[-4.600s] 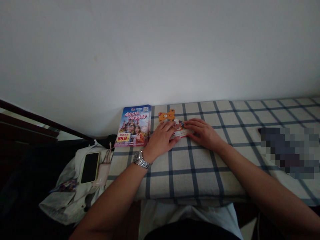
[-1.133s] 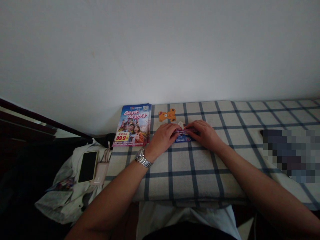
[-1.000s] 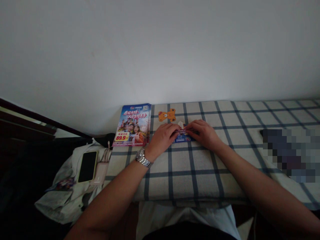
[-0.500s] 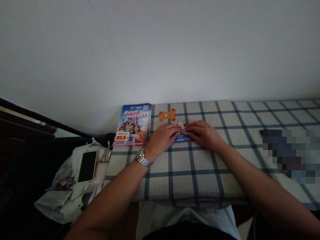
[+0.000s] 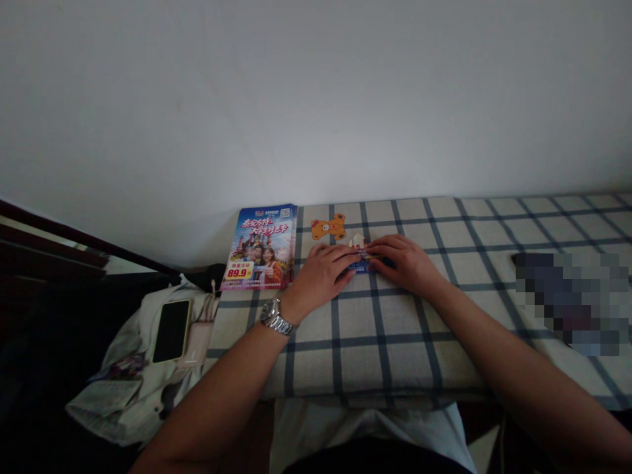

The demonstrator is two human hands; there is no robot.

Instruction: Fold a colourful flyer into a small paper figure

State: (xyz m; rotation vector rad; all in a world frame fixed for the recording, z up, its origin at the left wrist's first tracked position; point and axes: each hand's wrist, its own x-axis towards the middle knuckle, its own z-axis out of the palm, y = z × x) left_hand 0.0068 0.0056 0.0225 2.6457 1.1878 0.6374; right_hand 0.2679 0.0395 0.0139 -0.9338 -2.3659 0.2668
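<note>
A small folded flyer (image 5: 359, 266), blue with purplish print, lies on the checked cloth (image 5: 360, 316) and is partly hidden under my fingers. My left hand (image 5: 323, 270), with a metal watch on its wrist, presses its fingers along the flyer's upper edge from the left, the thumb tucked low. From the right, my right hand (image 5: 401, 262) grips the flyer's other end between bent fingers and thumb. Close to my left hand is a stack of colourful flyers (image 5: 261, 247), its top sheet marked 89.9.
A bear print (image 5: 328, 228) and a house print (image 5: 356, 241) show on the cloth beyond my hands. A dark, pixelated object (image 5: 557, 296) lies at right. At lower left, a phone (image 5: 172, 331) and a pinkish power bank (image 5: 197, 343) rest on pale fabric (image 5: 118, 408). The wall (image 5: 345, 99) borders the back.
My left fingers have slid over the flyer's upper edge and lie flatter. Less of its blue lower part shows, and more of the house print is uncovered. My right hand has barely moved.
</note>
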